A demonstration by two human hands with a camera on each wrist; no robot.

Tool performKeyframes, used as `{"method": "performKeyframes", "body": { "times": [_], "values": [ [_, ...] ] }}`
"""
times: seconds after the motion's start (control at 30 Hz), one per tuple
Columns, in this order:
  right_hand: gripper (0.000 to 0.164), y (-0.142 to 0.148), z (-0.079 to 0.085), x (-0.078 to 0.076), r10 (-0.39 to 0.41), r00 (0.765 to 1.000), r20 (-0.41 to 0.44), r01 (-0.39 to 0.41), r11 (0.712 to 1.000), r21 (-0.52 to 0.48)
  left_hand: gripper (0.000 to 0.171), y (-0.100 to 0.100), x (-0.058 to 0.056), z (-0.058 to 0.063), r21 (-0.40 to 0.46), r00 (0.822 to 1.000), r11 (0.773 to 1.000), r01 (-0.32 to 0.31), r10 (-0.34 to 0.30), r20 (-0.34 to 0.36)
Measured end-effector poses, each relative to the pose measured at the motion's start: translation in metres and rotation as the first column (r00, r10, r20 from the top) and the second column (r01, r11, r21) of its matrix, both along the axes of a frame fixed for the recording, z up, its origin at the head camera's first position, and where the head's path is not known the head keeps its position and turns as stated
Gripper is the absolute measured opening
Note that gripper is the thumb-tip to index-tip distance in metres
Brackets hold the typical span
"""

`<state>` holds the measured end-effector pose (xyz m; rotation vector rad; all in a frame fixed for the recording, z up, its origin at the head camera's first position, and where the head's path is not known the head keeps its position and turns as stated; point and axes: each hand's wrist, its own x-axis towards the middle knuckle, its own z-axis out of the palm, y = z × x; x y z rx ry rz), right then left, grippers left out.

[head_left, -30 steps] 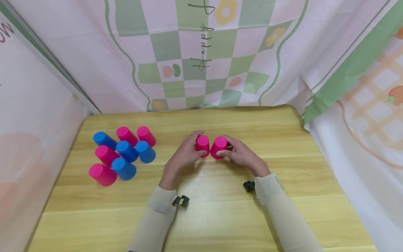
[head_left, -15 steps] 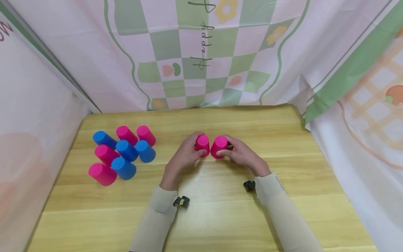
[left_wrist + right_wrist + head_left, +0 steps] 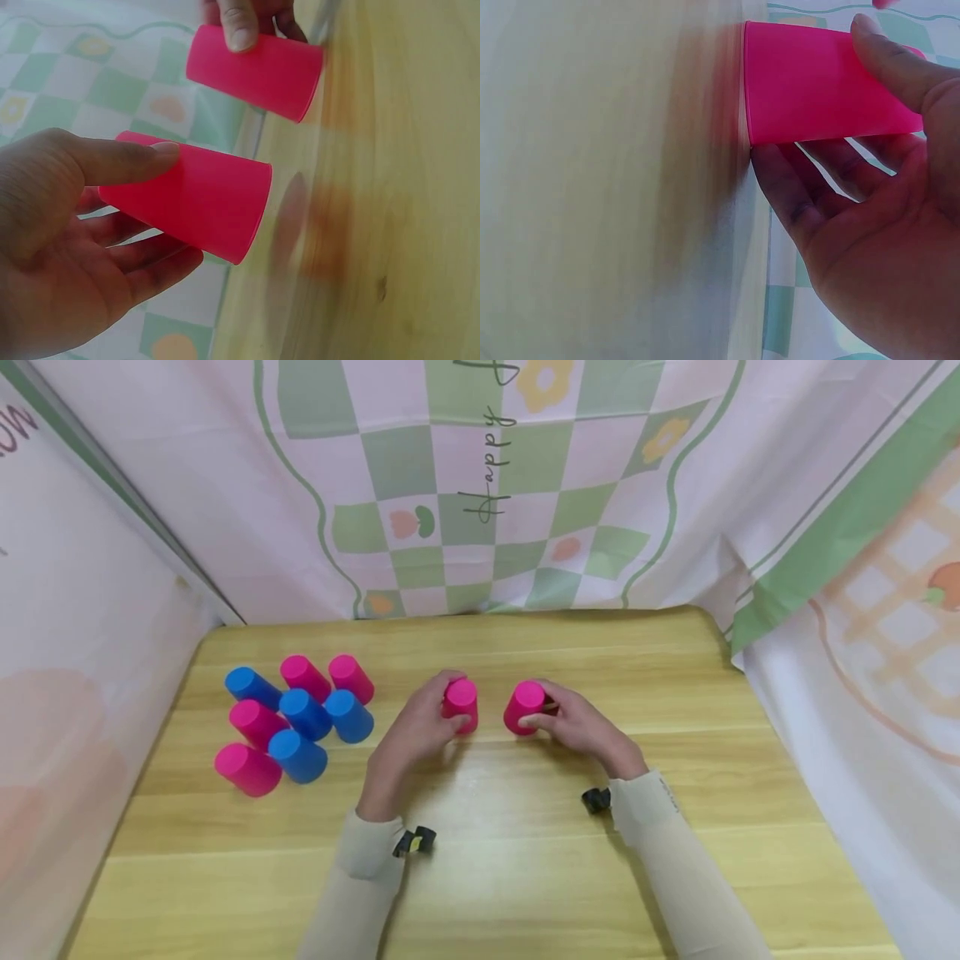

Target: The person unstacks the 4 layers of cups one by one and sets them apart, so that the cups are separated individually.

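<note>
My left hand [image 3: 420, 724] grips a pink cup [image 3: 462, 703], thumb on the near side and fingers around the far side. In the left wrist view this cup [image 3: 199, 199] is upside down, its wide rim raised a little above the table. A second pink cup [image 3: 522, 710] is in my right hand [image 3: 576, 721], also mouth down, pinched between thumb and fingers. The right wrist view has this cup [image 3: 825, 82] with its rim right at the tabletop. A gap separates the two cups.
To the left on the wooden table [image 3: 495, 877] stand several upside-down cups close together, among them a blue cup [image 3: 298, 757], a pink cup [image 3: 248, 770] and another blue cup [image 3: 349, 717]. A printed curtain [image 3: 495, 485] hangs along the table's back edge, with cloth at both sides.
My left hand has moved left with its pink cup, widening the gap between the two held cups. The right hand and its cup have barely moved.
</note>
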<state>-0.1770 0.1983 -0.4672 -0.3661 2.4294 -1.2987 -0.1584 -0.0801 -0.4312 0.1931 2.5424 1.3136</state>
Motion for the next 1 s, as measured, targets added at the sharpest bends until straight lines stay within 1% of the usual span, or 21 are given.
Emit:
{"method": "performKeyframes", "body": {
  "times": [0.13,0.3,0.4,0.53,0.77,1.0],
  "values": [
    [0.049,0.001,0.000,-0.001,-0.007,1.000,0.005,0.007,1.000,0.007,0.065,-0.006,0.004,0.003,-0.012,1.000,1.000,-0.010,0.010,0.008],
    [0.052,0.002,-0.001,-0.001,-0.008,1.000,-0.003,0.008,1.000,0.012,0.064,-0.013,0.008,0.004,-0.014,1.000,1.000,-0.010,0.009,-0.009],
    [0.052,0.002,-0.002,-0.001,-0.006,1.000,-0.003,0.006,1.000,0.010,0.065,-0.016,0.012,0.004,-0.014,1.000,1.000,-0.018,0.018,0.002],
    [0.052,0.002,-0.001,-0.001,0.001,1.000,0.004,-0.001,1.000,-0.001,0.067,-0.022,0.016,0.004,-0.034,0.999,0.999,-0.035,0.036,0.012],
    [0.050,0.002,-0.001,-0.001,-0.010,1.000,0.015,0.010,1.000,-0.015,0.062,-0.034,0.022,0.004,-0.056,0.999,0.997,-0.049,0.050,0.009],
    [0.050,0.001,-0.002,-0.001,-0.004,1.000,0.017,0.005,1.000,-0.017,0.061,-0.045,0.028,0.010,-0.086,0.997,0.995,-0.060,0.063,0.034]
  ]
}}
